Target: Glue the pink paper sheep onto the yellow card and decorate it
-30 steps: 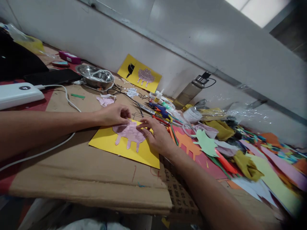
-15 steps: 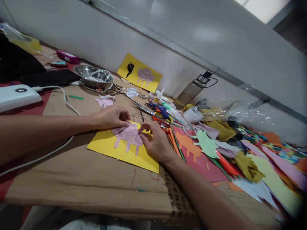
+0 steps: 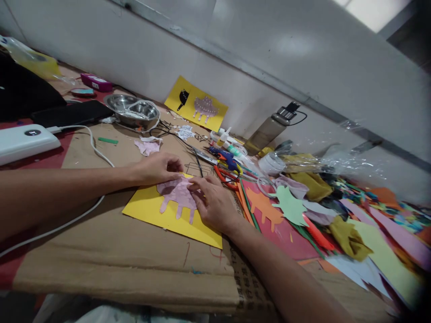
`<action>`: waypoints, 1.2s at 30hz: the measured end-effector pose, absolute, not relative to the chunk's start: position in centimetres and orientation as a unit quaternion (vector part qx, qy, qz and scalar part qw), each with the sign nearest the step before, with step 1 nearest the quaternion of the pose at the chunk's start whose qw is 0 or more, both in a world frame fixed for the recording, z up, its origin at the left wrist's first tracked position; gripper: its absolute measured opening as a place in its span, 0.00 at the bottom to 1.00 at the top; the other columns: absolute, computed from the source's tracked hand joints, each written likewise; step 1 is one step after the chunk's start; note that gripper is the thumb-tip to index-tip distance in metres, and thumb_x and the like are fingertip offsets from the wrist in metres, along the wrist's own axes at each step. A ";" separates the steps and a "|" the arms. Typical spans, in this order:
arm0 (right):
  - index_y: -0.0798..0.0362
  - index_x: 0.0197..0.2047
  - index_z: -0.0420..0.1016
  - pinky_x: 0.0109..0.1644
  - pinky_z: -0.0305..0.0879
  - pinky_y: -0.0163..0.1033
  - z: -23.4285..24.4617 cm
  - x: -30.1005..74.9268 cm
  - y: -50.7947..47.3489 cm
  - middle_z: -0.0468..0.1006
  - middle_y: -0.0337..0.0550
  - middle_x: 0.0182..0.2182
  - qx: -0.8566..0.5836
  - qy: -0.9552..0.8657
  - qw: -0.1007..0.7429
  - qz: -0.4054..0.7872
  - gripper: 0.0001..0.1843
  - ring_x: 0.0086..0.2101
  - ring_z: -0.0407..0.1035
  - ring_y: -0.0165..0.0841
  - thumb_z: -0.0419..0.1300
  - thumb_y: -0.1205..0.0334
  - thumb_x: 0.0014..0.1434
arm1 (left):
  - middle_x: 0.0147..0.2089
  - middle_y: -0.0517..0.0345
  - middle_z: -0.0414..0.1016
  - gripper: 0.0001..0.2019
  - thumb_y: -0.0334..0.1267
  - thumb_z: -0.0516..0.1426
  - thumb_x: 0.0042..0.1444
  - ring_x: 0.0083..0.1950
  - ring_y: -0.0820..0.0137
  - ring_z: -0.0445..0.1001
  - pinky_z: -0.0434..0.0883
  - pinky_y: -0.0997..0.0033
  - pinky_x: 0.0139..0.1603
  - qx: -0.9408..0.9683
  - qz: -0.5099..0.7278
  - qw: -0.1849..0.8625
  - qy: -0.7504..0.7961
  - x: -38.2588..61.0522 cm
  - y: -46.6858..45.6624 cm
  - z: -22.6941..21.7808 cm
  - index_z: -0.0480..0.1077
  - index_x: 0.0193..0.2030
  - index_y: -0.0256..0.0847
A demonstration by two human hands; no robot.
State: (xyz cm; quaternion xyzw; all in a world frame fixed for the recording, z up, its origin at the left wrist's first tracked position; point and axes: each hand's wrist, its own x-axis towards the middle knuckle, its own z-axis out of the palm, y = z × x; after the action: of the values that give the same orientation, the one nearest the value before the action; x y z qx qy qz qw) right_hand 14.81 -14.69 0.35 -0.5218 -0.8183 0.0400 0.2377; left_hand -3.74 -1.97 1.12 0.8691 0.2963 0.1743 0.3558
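Find, from left, left hand (image 3: 161, 169) with fingers curled, thumb at upper edge of pale-pink, fabric-like, legged cutout (image 3: 178, 193); cannot confirm grip. Find same on rectangular yellow card (image 3: 144, 207) between both hands, nearside of fingertips, long axis crosswise. Find right hand (image 3: 213, 202) overlapping its right end, being nearer; thumb and forefinger close together, pinch unclear.

The bare left arm (image 3: 77, 194) reaches in almost level from the left; the bare right arm (image 3: 279, 267) slants from near right toward far left. Left hand (image 3: 160, 168) and right hand (image 3: 216, 205) sit close together, fingers (image 3: 203, 185) bent.
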 end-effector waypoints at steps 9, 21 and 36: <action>0.49 0.60 0.61 0.56 0.60 0.50 -0.1 14.7 -14.5 0.77 0.44 0.49 -0.516 -0.832 0.199 0.049 0.28 0.50 0.62 0.42 0.51 0.75 0.57 | 0.35 0.57 0.79 0.12 0.44 0.58 0.51 0.35 0.70 0.74 0.66 0.74 0.35 0.877 0.174 0.340 0.291 -3.8 -1.8 1.0 0.73 0.37 0.38; 0.48 0.54 0.66 0.53 0.56 0.52 0.4 14.5 -14.5 0.77 0.46 0.49 -0.541 -0.810 0.215 0.073 0.24 0.50 0.64 0.42 0.51 0.76 0.56 | 0.43 0.51 0.75 0.10 0.32 0.52 0.57 0.47 0.64 0.69 0.62 0.62 0.50 0.937 0.242 0.130 0.215 -4.7 -2.8 0.6 0.75 0.38 0.39; 0.53 0.59 0.62 0.53 0.50 0.52 0.3 14.7 -14.7 0.78 0.49 0.48 -0.602 -0.770 0.207 0.030 0.25 0.52 0.63 0.43 0.50 0.73 0.59 | 0.43 0.57 0.78 0.10 0.31 0.51 0.61 0.47 0.65 0.69 0.58 0.61 0.50 0.974 0.202 0.021 0.100 -5.0 -2.9 0.1 0.74 0.39 0.41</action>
State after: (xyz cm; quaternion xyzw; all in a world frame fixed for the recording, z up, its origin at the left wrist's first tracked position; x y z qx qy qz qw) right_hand 14.66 -14.69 0.28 -0.6022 -0.7703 0.0299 0.2075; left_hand -5.04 -2.92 0.13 0.9741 0.1001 0.2017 0.0213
